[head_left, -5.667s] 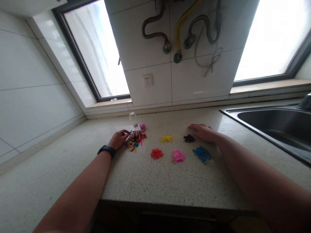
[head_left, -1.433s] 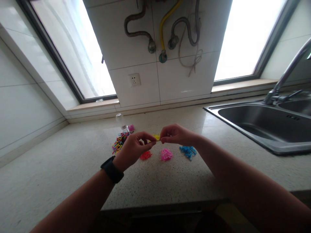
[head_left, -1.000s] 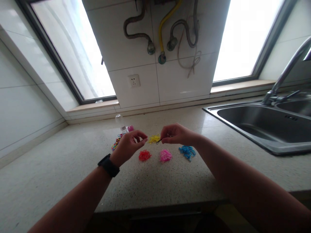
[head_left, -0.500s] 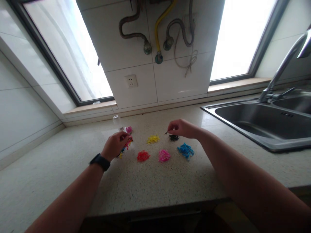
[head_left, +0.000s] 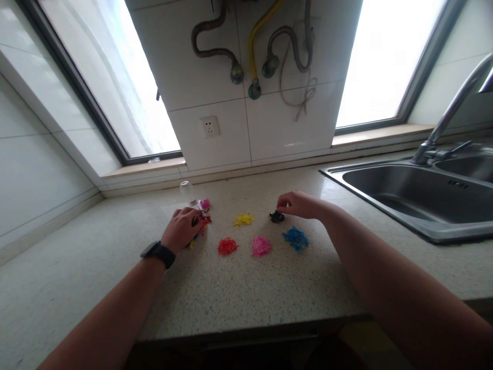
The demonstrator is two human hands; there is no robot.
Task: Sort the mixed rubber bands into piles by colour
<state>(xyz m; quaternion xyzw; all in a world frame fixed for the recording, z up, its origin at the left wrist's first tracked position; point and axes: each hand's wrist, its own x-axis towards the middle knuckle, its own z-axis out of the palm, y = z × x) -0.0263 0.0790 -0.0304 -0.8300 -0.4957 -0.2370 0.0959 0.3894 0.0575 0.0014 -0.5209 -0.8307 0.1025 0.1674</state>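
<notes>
My left hand [head_left: 181, 228] lies over the mixed pile of coloured bands [head_left: 205, 220] toward the countertop's [head_left: 239, 293] left side, fingers half curled; I can't tell whether they grip any. My right hand [head_left: 296, 204] is at the black pile [head_left: 277, 216], thumb and fingers drawn close together, though I can't see whether a band is between them. The yellow pile [head_left: 243, 220] lies between my hands; the red pile [head_left: 227, 246], pink pile [head_left: 261, 246] and blue pile [head_left: 296, 238] form a row nearer the front edge. Toward the back edge, beyond my left hand, is a clear bottle [head_left: 185, 190].
</notes>
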